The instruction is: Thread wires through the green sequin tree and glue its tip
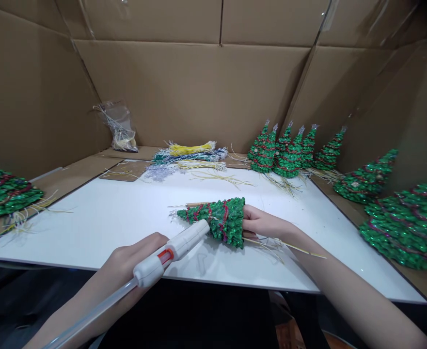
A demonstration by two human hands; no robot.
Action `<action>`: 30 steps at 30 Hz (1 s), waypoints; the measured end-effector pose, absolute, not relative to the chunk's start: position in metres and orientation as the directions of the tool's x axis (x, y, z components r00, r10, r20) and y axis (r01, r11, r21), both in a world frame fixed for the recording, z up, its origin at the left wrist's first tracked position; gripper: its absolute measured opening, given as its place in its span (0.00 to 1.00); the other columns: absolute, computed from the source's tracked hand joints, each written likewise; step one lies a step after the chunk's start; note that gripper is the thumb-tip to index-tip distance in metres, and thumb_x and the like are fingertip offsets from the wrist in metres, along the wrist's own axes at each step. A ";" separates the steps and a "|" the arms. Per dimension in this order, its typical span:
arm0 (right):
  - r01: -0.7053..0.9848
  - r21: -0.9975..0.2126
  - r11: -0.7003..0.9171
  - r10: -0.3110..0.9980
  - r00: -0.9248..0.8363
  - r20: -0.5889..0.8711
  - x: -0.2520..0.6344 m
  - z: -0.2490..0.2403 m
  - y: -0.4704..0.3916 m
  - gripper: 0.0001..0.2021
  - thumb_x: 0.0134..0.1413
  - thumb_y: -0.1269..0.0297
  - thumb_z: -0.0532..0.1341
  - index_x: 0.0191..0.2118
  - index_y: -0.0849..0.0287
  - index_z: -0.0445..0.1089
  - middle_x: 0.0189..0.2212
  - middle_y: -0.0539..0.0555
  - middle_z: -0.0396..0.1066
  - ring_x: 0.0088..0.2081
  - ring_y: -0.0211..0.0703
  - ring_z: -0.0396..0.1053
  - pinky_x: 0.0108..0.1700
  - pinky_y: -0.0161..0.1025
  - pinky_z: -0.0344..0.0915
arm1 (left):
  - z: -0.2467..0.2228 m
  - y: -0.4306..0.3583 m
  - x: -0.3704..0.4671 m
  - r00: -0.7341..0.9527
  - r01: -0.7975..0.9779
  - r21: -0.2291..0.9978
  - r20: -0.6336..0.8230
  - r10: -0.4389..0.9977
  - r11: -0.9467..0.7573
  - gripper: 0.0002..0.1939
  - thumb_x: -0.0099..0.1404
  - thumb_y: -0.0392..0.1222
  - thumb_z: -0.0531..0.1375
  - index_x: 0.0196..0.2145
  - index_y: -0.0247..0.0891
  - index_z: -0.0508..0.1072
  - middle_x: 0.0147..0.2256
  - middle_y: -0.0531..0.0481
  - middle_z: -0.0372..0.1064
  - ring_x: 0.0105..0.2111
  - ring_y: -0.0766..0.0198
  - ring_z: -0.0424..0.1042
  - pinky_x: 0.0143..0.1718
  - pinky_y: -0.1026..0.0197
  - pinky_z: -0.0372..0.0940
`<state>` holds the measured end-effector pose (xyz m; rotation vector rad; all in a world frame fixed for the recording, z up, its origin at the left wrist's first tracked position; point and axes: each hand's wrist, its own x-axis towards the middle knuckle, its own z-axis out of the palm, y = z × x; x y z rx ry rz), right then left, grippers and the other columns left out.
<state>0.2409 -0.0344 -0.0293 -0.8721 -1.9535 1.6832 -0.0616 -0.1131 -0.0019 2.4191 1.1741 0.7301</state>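
Observation:
A small green tree [226, 220] with red garlands lies on its side above the white board [107, 218], its clear star pointing left. My right hand [259, 222] is closed on its base at the right end, with the fingertips hidden inside or behind the base. Yellow and white wires trail from the base under my right wrist. My left hand [136, 257] is wrapped round a white glue gun [187, 240] with a red part and a clear stick at its back. The gun's nozzle end is at the tree's near side; whether it touches cannot be made out.
Several upright green trees [288, 152] stand at the back right, larger ones [409, 223] at the right edge and one [6, 191] at the left. Wire bundles [191, 149] and a plastic bag [120, 128] lie at the back. Cardboard walls [198, 92] surround the board.

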 end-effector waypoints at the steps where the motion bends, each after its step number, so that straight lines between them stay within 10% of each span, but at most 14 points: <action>1: 0.188 -0.980 0.071 0.693 -0.716 -0.087 0.241 -0.029 -0.035 0.10 0.57 0.66 0.55 0.24 0.58 0.58 0.11 0.42 0.53 0.14 0.29 0.50 0.17 0.31 0.47 | -0.002 -0.112 -0.063 0.545 0.616 0.499 0.289 0.787 -0.610 0.08 0.70 0.42 0.47 0.36 0.41 0.65 0.30 0.53 0.65 0.25 0.66 0.65 0.28 0.67 0.59; 12: 0.260 -0.962 0.079 0.720 -0.682 -0.125 0.232 -0.002 -0.049 0.14 0.63 0.68 0.53 0.50 0.70 0.66 0.21 0.47 0.68 0.15 0.27 0.50 0.18 0.29 0.51 | -0.003 -0.107 -0.069 0.637 0.595 0.391 0.303 0.708 -0.703 0.04 0.69 0.38 0.50 0.37 0.41 0.62 0.30 0.54 0.63 0.24 0.69 0.65 0.27 0.70 0.60; 30: 0.261 -0.962 0.077 0.713 -0.689 -0.130 0.233 -0.006 -0.045 0.14 0.62 0.64 0.55 0.50 0.67 0.66 0.21 0.48 0.66 0.15 0.28 0.50 0.16 0.31 0.47 | -0.005 -0.110 -0.069 0.648 0.587 0.386 0.304 0.699 -0.712 0.05 0.69 0.37 0.48 0.38 0.41 0.63 0.29 0.54 0.63 0.23 0.69 0.65 0.26 0.69 0.60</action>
